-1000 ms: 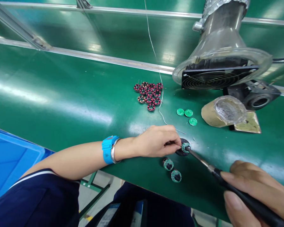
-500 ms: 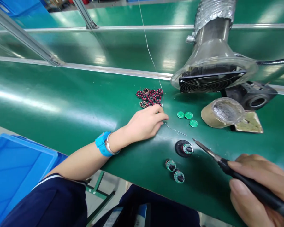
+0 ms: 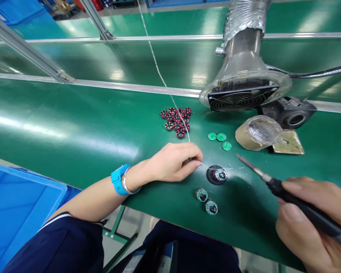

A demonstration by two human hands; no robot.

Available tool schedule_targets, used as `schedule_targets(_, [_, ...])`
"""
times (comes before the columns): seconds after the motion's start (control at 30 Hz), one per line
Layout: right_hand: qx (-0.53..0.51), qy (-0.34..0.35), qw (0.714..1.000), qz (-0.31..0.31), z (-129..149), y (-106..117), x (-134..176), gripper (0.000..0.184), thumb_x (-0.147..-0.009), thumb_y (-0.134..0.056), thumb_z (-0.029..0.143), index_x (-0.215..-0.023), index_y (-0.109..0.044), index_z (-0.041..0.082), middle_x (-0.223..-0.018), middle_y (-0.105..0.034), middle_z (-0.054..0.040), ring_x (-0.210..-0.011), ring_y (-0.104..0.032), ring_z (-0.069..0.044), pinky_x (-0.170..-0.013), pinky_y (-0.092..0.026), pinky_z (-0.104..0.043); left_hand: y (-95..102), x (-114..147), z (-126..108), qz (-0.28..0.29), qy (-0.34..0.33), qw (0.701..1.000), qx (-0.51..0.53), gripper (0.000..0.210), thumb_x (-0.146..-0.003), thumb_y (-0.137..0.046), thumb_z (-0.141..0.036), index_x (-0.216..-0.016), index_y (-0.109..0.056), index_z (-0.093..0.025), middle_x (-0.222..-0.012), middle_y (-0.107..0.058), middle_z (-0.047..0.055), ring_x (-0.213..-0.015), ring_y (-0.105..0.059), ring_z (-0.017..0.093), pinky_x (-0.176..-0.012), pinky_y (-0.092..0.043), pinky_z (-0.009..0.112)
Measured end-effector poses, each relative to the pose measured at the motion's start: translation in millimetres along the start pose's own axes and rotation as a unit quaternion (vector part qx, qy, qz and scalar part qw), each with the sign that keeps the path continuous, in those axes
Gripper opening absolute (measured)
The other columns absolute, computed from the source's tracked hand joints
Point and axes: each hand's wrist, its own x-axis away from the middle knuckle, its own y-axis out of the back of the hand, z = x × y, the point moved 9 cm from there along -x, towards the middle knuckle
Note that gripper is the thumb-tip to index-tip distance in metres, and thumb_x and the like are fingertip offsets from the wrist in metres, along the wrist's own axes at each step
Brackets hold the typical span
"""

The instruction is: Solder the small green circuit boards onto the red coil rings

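My left hand (image 3: 176,162) pinches a thin strand of solder wire (image 3: 158,72), which comes down from above. Its free end sticks out to the right over a small round circuit board (image 3: 220,174) seated on a black round base (image 3: 211,178). In my right hand (image 3: 312,216) is a soldering iron (image 3: 298,203) with a black handle, gripped like a pen. The iron's tip points up and left, apart from the wire end and the board. Two more round boards with black centres, one (image 3: 201,194) and another (image 3: 211,207), lie nearer me.
Several red-and-black ring parts (image 3: 176,122) cluster behind my left hand. Green discs (image 3: 221,137) lie right of them. A fume extractor hood (image 3: 244,91) hangs over the bench beside a paper-wrapped cup (image 3: 250,136), a sponge tray (image 3: 288,143) and an iron holder (image 3: 294,113). A blue bin (image 3: 25,216) stands left.
My left hand has drawn the solder wire towards me, away from the ring parts, so its end now lies over the board on the black base. My right hand still holds the soldering iron.
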Motion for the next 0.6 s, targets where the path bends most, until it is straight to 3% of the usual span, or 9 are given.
schedule_targets(0.1, [-0.031, 0.020, 0.994, -0.106, -3.8, -0.2, 4.3, 0.053, -0.083, -0.060, 0.005, -0.131, -0.059, 0.028, -0.100, -0.070, -0.0030, -0.079, -0.070, -0.017, -0.064, -0.058, -0.031, 6.1, 2.3, -10.1, -0.021, -0.025, 0.999, 0.040, 0.009, -0.090, -0.054, -0.014, -0.084, -0.060, -0.016, -0.079, -0.068, 0.002, -0.069, -0.059, 0.010, -0.063, -0.049, 0.020])
schedule_targets(0.23, [0.014, 0.037, 0.999, -0.028, -6.6, -31.1, 3.3, 0.050, -0.078, -0.069, 0.001, -0.120, -0.066, 0.027, -0.093, -0.073, -0.0006, -0.075, -0.070, -0.014, -0.064, -0.056, -0.026, 12.2, 4.5, -11.4, -0.047, -0.023, 0.998, 0.038, 0.009, -0.090, -0.054, -0.014, -0.084, -0.061, -0.016, -0.078, -0.068, 0.002, -0.067, -0.059, 0.009, -0.060, -0.049, 0.019])
schedule_targets(0.33, [0.036, 0.069, 0.996, -0.038, 2.9, -33.2, 1.9, 0.045, -0.074, -0.072, -0.002, -0.110, -0.070, 0.024, -0.081, -0.069, 0.0013, -0.064, -0.065, -0.011, -0.055, -0.050, -0.023, 9.8, 6.4, -8.4, -0.063, 0.026, 0.996, 0.049, 0.005, -0.087, -0.059, -0.015, -0.091, -0.062, -0.014, -0.083, -0.068, 0.002, -0.058, -0.057, 0.006, -0.053, -0.047, 0.016])
schedule_targets(0.4, [0.047, 0.096, 0.994, -0.033, 12.8, -37.0, 0.2, 0.040, -0.073, -0.071, -0.003, -0.106, -0.069, 0.020, -0.078, -0.067, 0.0011, -0.061, -0.062, -0.009, -0.052, -0.049, -0.022, 0.3, 6.7, -10.9, -0.055, 0.050, 0.993, 0.092, 0.017, -0.085, -0.064, -0.020, -0.101, -0.062, -0.014, -0.089, -0.069, 0.002, -0.051, -0.054, 0.003, -0.048, -0.046, 0.015])
schedule_targets(0.53, [0.033, 0.137, 0.990, 0.013, 30.6, -48.6, -2.3, 0.040, -0.076, -0.067, -0.004, -0.110, -0.067, 0.017, -0.073, -0.063, 0.0019, -0.059, -0.058, -0.008, -0.054, -0.050, -0.022, -10.0, 5.7, -23.6, -0.073, 0.018, 0.991, 0.113, 0.010, -0.090, -0.061, -0.018, -0.098, -0.065, -0.015, -0.083, -0.071, 0.001, -0.065, -0.062, 0.007, -0.061, -0.051, 0.016])
schedule_targets(0.6, [0.062, 0.120, 0.991, 0.005, 33.0, -43.8, -3.2, 0.045, -0.077, -0.066, -0.003, -0.116, -0.066, 0.020, -0.071, -0.061, 0.0031, -0.060, -0.058, -0.009, -0.056, -0.050, -0.022, -8.7, 6.4, -21.9, -0.087, 0.007, 0.993, 0.085, 0.009, -0.091, -0.058, -0.015, -0.093, -0.067, -0.015, -0.080, -0.070, 0.002, -0.071, -0.063, 0.008, -0.066, -0.051, 0.017])
